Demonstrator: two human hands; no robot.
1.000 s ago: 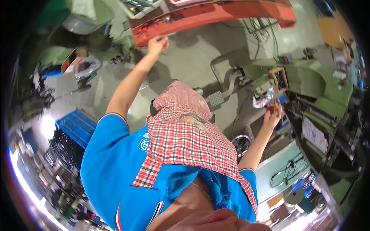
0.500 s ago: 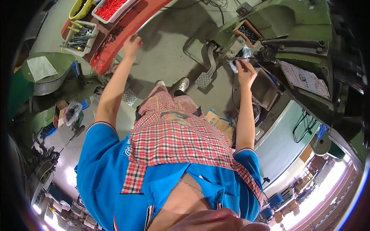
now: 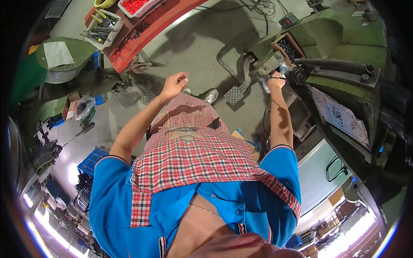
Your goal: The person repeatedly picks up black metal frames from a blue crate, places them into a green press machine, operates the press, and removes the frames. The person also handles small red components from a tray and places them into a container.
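My left hand (image 3: pixel 173 86) hovers over the lap of the checked apron (image 3: pixel 189 142), its thumb and fingers pinched together. A small dark piece seems to show at the fingertips, too small to name. On the right, my right hand (image 3: pixel 276 81) is closed beside the green machine (image 3: pixel 340 47), just under a thin dark rod (image 3: pixel 270 77) that runs out from the machine's round dark fitting (image 3: pixel 297 76). Its fingertips are partly hidden, so what they grip does not show. Clear plastic (image 3: pixel 284 67) lies just beyond that hand.
Ahead left, a red bench (image 3: pixel 161 26) carries a tray of red pieces (image 3: pixel 137 5) and a white bin of hand tools (image 3: pixel 103 28). A box of dark parts (image 3: pixel 287 48) sits on the machine. A foot pedal (image 3: pixel 234 95) stands below. A green stool (image 3: pixel 69 51) is at left.
My left hand has drawn back from the red bench to above my lap, its fingers now pinched. My right hand has moved slightly closer to the machine fitting. The whole view has shifted.
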